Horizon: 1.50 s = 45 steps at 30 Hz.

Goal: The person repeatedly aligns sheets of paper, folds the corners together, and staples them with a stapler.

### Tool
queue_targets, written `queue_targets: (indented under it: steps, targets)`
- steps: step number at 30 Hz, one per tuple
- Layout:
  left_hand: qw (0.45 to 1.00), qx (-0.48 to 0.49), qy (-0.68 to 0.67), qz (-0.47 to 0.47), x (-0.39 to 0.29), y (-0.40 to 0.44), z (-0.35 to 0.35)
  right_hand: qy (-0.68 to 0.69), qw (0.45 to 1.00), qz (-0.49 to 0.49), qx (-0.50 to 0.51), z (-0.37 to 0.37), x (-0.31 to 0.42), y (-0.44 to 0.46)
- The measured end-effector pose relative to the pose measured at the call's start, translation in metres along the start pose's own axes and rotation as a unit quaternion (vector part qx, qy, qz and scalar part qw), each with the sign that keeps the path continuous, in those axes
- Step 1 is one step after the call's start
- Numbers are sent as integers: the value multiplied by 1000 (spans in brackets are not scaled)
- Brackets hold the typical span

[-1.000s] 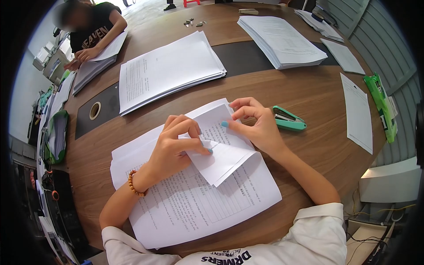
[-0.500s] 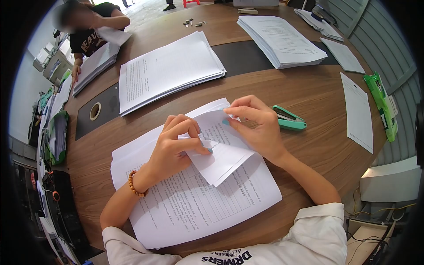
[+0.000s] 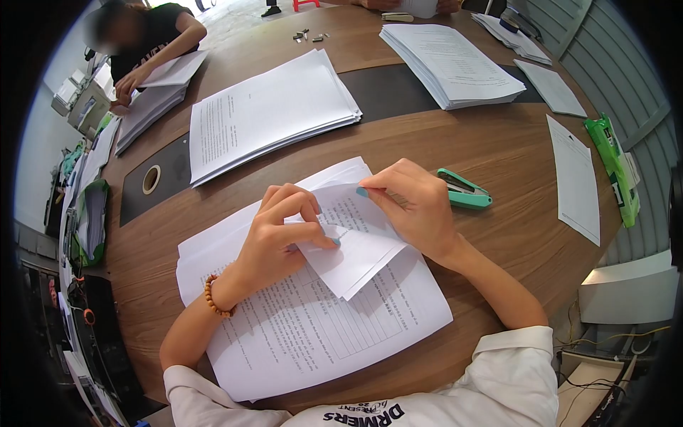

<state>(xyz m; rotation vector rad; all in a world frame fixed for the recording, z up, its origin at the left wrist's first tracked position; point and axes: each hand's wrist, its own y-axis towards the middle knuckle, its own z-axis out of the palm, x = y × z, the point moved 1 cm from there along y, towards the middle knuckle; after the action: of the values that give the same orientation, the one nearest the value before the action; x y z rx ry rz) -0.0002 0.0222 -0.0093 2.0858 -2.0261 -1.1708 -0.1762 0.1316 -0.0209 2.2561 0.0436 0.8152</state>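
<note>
A loose stack of printed sheets (image 3: 284, 341) lies at a slant on the table before me. My left hand (image 3: 279, 231), with a wooden bead bracelet (image 3: 217, 295) at its wrist, grips the folded-over sheets (image 3: 352, 267), whose pale backs show. Thumb and fingers of my right hand (image 3: 413, 203) pinch the edge of a sheet near the stack's top; its upper corner curls up. Just beyond the right hand rests a green stapler (image 3: 464, 190), not touched.
Taller paper stacks stand farther back, one left of centre (image 3: 274, 114) and one right (image 3: 452, 67). A tape roll (image 3: 151, 179) lies at left. A single sheet (image 3: 574, 178) and a green packet (image 3: 613, 171) are at right. A co-worker (image 3: 153, 50) handles papers at upper left.
My right fingers have closed into a tighter pinch on the sheet's edge; my left hand stays put. The co-worker's raised arm has come down to the papers. Another person's hands with paper appear at the back.
</note>
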Motion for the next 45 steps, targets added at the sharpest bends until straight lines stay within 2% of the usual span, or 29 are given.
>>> queue_targets:
  steps: [4, 6, 10, 16, 18, 19, 21, 22, 24, 25, 27, 28, 30, 35, 37, 40, 45]
  targets:
    - [1000, 8, 7, 14, 0, 1, -2, 55, 998, -2, -39, 2, 1, 0]
    - [1000, -25, -12, -14, -4, 3, -3, 46, 996, -22, -71, 2, 3, 0]
    - [999, -32, 5, -14, -3, 3, -4, 61, 996, -30, -52, 1, 3, -3]
    - [1000, -28, 11, -4, -2, 3, -5, 1, 998, -53, -45, -4, 5, -1]
    - [1000, -20, 20, -4, -3, 3, -6, 97, 990, -98, -29, -4, 6, 1]
    - [1000, -19, 20, -4, -3, 4, -5, 97, 990, -98, -29, -5, 6, 3]
    - [999, -40, -8, -9, -4, 4, -4, 199, 969, -107, 101, -11, 10, 7]
    - [999, -40, -8, -9, -4, 4, -4, 200, 969, -107, 101, -18, 12, 9]
    - [1000, -19, -6, 15, -3, 3, -4, 307, 927, 29, 214, -27, 15, 11]
    - [1000, -19, -6, 15, -1, 1, -4, 308, 927, 29, 214, -26, 14, 12]
    - [999, 26, -2, 35, 3, -2, -1, 367, 897, 225, 101, -23, 5, 13]
    - [999, 25, -2, 36, 2, -2, -1, 366, 897, 224, 101, -21, 0, 13]
    - [999, 8, -19, 32, 0, -2, -1, 136, 957, 245, 77, -13, -19, 9]
    - [999, 9, -20, 34, 1, -2, -1, 152, 952, 250, 90, -6, -28, -1]
    - [999, 9, -21, 33, 1, -1, -1, 88, 969, 213, 85, -12, -15, 5]
    - [999, 14, -15, 34, 0, 0, -1, 70, 968, 206, 127, -11, -13, 3]
    - [999, 11, -13, 39, 0, 0, -1, 56, 969, 207, 127, -8, -12, -1]
